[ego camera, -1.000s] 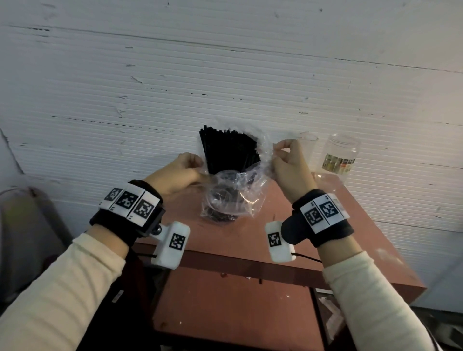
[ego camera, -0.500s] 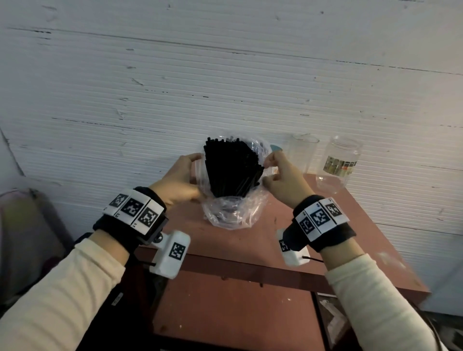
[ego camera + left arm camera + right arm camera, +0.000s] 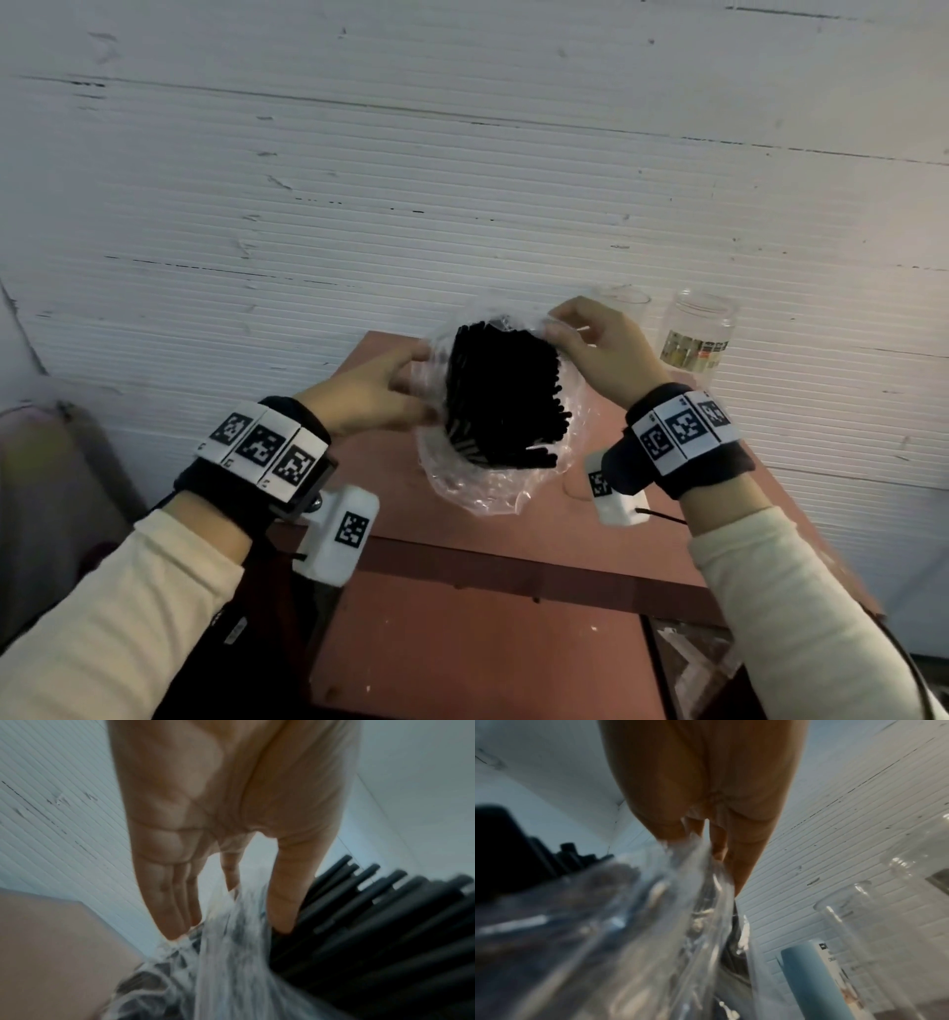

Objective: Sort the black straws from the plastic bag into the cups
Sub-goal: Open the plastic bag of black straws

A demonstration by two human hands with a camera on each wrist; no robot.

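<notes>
A thick bundle of black straws [image 3: 500, 395] stands in a clear plastic bag [image 3: 482, 488] on the reddish table [image 3: 462, 529]. My left hand [image 3: 405, 385] pinches the bag's left rim, thumb inside against the straws [image 3: 359, 912], fingers outside on the plastic bag [image 3: 226, 953]. My right hand [image 3: 570, 334] pinches the right rim of the plastic bag [image 3: 680, 902]; the straws [image 3: 513, 852] show dark at its left. A clear cup [image 3: 624, 303] stands behind my right hand. The bag's mouth is pulled wide between both hands.
A clear jar with a printed label [image 3: 701, 334] stands at the table's back right, close to the white ribbed wall [image 3: 462, 180]. In the right wrist view a blue cylinder [image 3: 811, 981] stands beside the clear cup [image 3: 859, 933]. A lower reddish shelf [image 3: 477, 647] lies in front.
Both hands have drawn the bag's rim down and apart, so more of the straw bundle is bared. The view has tilted to look more steeply down on the straws.
</notes>
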